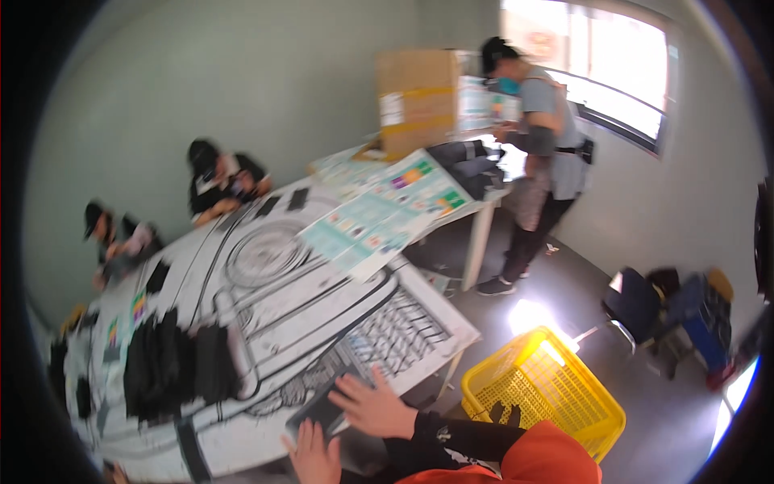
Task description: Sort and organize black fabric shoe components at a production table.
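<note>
Holding dark pieces (513, 415), basket (548, 371) stands near right hand (377, 408).

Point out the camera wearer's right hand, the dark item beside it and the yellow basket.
Right hand (379, 408), head view: back of the hand.
Dark item (321, 410), head view: its upper surface.
Yellow basket (556, 363), head view: slotted inner wall.

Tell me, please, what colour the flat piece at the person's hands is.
The flat piece is dark grey, clearest in the head view.

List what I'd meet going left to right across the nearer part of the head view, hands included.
Piles of black items → left hand → right hand → yellow basket → dark chair.
</note>
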A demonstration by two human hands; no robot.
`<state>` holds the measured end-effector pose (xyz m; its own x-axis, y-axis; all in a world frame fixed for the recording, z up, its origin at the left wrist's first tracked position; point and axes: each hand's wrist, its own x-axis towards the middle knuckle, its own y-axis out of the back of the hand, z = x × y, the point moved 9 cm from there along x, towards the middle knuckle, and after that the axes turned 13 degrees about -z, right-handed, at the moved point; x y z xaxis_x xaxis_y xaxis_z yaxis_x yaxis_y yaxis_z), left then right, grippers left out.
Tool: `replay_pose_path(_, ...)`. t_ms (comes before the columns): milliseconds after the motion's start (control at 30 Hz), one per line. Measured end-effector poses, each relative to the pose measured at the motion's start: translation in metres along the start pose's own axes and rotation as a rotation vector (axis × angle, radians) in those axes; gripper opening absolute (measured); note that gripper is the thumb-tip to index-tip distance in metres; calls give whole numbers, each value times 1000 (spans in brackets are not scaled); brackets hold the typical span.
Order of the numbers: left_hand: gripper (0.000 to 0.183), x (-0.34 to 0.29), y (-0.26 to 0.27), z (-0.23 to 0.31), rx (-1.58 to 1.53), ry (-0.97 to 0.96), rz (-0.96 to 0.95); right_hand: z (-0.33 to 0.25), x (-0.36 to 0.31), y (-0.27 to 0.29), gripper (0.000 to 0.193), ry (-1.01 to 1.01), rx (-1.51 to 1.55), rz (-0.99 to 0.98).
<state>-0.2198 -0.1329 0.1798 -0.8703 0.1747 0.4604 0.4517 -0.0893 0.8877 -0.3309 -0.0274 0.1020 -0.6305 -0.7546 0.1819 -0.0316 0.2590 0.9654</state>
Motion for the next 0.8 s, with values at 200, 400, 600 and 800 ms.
replay_pose_path(200,45,-92,-58,-95,-606,887,-150,3,-15,-4,52,70,64,-33)
replay_pose_path(400,42,-134,-129,-93,-1494,1065,-21,-29,-2,-13,51,308,111,-98)
replay_pose_path(600,36,-94,-107,-93,-1507,918,118,-22,15,19,50,285,84,-110)
replay_pose_path(800,38,-133,1,-146,-782,1000,408,37,24,33,40,200,364,178)
